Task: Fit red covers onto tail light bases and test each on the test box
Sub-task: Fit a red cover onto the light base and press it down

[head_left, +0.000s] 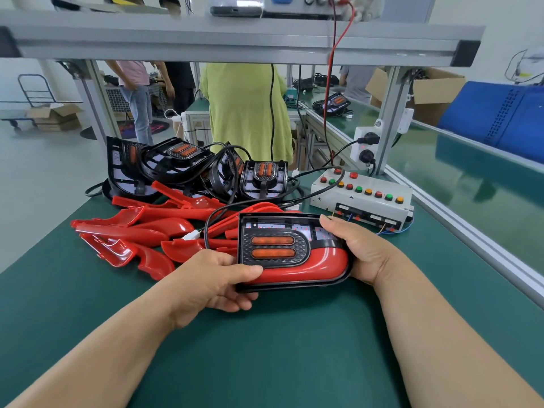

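Note:
I hold a black tail light base (276, 240) with two orange lenses just above the green mat, a red cover (306, 267) seated along its lower and right side. My left hand (215, 282) grips its near left corner, thumb on top. My right hand (357, 250) grips its right end, fingers curled round the edge. Its black cable with a white plug (191, 235) loops off to the left. The white test box (363, 197) with rows of red, green and orange buttons stands just behind on the right.
Several loose red covers (138, 231) lie in a heap to the left. Several bare black bases (188, 169) with tangled cables are piled behind them. An aluminium frame post (391, 119) and power sockets (365, 145) stand behind the box. A person in a green top (247, 107) stands beyond the table.

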The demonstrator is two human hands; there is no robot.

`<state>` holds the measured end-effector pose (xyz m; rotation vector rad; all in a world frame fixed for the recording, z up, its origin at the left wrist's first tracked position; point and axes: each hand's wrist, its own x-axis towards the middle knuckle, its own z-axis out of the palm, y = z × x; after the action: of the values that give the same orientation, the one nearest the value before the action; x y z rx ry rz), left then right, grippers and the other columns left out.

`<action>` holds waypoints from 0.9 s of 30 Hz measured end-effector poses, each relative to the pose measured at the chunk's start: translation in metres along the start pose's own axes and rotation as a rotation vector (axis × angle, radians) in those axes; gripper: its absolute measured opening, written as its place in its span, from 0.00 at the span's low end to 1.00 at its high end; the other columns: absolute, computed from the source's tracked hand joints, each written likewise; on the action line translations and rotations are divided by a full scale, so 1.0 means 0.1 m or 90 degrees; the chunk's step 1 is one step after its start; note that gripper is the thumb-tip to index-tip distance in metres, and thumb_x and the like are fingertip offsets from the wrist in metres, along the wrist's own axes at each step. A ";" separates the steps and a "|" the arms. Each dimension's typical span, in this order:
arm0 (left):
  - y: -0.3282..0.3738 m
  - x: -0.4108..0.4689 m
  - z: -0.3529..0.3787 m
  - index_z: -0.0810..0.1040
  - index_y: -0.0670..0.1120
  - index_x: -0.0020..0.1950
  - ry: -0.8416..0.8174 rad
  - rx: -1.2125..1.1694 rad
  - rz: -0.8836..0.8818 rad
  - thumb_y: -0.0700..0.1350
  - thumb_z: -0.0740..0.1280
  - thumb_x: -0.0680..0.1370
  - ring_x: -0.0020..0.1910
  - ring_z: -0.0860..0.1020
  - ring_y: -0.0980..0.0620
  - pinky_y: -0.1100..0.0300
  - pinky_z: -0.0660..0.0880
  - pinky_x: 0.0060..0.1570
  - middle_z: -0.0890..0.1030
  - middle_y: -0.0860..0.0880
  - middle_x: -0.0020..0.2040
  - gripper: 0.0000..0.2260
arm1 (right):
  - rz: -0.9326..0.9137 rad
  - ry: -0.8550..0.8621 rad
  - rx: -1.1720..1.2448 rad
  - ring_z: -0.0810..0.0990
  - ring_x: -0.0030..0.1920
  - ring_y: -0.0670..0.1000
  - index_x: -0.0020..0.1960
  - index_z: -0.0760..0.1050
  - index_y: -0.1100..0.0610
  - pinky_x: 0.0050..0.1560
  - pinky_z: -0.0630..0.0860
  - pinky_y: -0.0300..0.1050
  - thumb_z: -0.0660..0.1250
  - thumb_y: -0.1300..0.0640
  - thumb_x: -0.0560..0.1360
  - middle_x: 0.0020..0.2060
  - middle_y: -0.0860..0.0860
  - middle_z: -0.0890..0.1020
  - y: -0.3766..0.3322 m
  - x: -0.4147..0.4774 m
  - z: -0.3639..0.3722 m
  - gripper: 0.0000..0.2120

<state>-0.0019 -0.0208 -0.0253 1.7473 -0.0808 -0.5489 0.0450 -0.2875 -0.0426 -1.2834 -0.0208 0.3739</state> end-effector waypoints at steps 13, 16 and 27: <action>0.22 0.01 -0.56 0.84 0.45 0.41 0.307 0.209 0.152 0.60 0.68 0.75 0.26 0.79 0.56 0.66 0.74 0.29 0.84 0.49 0.32 0.18 | 0.008 0.027 -0.017 0.86 0.44 0.54 0.49 0.86 0.52 0.42 0.84 0.49 0.63 0.51 0.79 0.50 0.58 0.86 0.00 0.02 0.02 0.13; 0.31 0.17 -0.84 0.83 0.50 0.39 0.457 0.284 0.202 0.59 0.68 0.77 0.32 0.82 0.55 0.58 0.76 0.38 0.84 0.53 0.34 0.14 | 0.008 0.031 -0.015 0.86 0.43 0.54 0.48 0.87 0.52 0.43 0.84 0.50 0.63 0.52 0.80 0.50 0.59 0.86 -0.01 0.02 0.03 0.13; 0.32 0.87 -1.37 0.81 0.46 0.58 0.446 0.797 0.205 0.40 0.61 0.81 0.54 0.78 0.41 0.43 0.76 0.53 0.82 0.45 0.54 0.10 | 0.012 0.001 -0.019 0.85 0.50 0.57 0.58 0.83 0.56 0.48 0.83 0.51 0.66 0.50 0.75 0.56 0.60 0.84 -0.01 0.01 0.04 0.16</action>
<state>0.1375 0.0647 -0.0033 2.9548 -0.2371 0.5282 0.0449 -0.2833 -0.0410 -1.3140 -0.0132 0.3897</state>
